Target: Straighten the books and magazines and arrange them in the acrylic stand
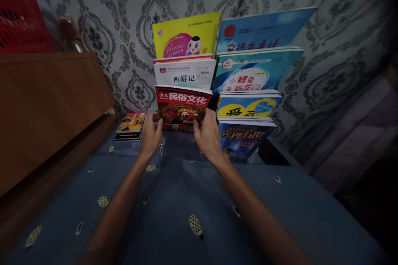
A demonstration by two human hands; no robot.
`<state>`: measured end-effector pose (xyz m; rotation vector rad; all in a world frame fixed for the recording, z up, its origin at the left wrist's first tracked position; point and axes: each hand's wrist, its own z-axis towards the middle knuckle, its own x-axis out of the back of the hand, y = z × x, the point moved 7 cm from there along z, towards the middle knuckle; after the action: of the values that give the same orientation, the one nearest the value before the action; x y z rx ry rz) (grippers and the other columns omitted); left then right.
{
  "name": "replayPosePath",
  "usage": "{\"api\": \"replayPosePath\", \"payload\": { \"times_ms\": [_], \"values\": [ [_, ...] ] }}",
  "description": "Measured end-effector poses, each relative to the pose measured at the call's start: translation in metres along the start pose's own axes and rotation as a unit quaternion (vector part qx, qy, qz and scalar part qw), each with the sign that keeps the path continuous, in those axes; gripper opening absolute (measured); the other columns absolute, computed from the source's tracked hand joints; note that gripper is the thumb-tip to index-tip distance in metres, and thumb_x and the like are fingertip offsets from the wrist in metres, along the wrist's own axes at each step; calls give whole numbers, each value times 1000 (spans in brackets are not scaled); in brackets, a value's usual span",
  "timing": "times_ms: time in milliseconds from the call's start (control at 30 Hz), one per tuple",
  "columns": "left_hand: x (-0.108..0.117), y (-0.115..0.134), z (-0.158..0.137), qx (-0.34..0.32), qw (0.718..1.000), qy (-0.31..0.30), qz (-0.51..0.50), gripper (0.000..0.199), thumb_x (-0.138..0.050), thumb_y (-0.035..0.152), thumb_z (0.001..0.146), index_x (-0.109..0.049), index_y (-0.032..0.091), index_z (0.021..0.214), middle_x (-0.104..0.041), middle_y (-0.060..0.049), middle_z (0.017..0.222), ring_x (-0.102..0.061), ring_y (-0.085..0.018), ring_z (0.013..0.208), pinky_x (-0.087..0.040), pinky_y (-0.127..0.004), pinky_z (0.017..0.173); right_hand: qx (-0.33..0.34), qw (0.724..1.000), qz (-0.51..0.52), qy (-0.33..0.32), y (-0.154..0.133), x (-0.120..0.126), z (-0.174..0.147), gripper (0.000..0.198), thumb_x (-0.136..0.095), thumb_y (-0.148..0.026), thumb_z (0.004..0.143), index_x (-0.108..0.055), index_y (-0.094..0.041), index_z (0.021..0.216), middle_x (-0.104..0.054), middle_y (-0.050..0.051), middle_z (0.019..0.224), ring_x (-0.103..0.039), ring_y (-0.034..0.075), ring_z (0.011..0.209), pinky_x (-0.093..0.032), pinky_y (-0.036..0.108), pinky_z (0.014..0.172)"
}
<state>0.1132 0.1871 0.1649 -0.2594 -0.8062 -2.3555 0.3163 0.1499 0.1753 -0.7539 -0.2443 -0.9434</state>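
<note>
Both my hands grip a dark red book (183,109) with white Chinese lettering, one at each side edge. My left hand (151,132) is closed on its left edge, thumb in front. At the right edge, my right hand (207,134) pinches it with the thumb on the cover. The book stands nearly upright at the front of a tiered row, above a clear stand (177,151). Behind it rise a white book (185,73) and a yellow book (186,35). Whether its bottom edge rests in the stand I cannot tell.
To the right stands another tier: a dark blue book (244,138), a yellow-and-blue book (248,105), a teal book (258,70) and a blue book (264,29). Small orange books (131,125) lie at left on the blue cloth (168,215). A wooden cabinet (52,103) bears a red basket (23,16).
</note>
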Motion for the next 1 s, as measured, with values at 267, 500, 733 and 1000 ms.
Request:
{"api": "replayPosePath", "payload": {
  "times_ms": [267, 500, 733, 1000],
  "values": [
    [-10, -5, -6, 13, 992, -49, 116, 9, -48, 24, 96, -54, 19, 101, -64, -7, 95, -62, -22, 90, -47, -34, 84, 3, 1000, 23, 21, 5, 2, 0, 55, -34, -18, 95, -32, -8, 149, -52, 21, 124, -52, 33, 121, -47, 52, 104],
    [-7, -2, -4, 32, 979, -90, 178, 11, -50, 25, 96, -56, 19, 102, -68, -7, 96, -65, -23, 92, -47, -32, 82, 11, 997, 55, 49, 8, 4, 2, 59, -34, -13, 94, -33, -21, 152, -55, 15, 118, -55, 30, 112, -49, 56, 98],
    [-6, 0, -2, 37, 975, -106, 193, 10, -51, 24, 95, -59, 19, 100, -70, -6, 92, -66, -22, 87, -46, -30, 78, 18, 999, 23, 32, 3, 3, 2, 62, -31, -9, 93, -30, -17, 154, -52, 14, 109, -57, 28, 101, -53, 52, 93],
    [-6, 1, -2, 22, 983, -91, 159, 12, -51, 22, 94, -58, 19, 103, -70, -7, 95, -67, -23, 90, -49, -32, 81, -15, 999, -25, -33, 12, -7, 0, 62, -36, -6, 88, -36, -10, 150, -56, 20, 113, -60, 34, 105, -52, 56, 91]
  ]
}}
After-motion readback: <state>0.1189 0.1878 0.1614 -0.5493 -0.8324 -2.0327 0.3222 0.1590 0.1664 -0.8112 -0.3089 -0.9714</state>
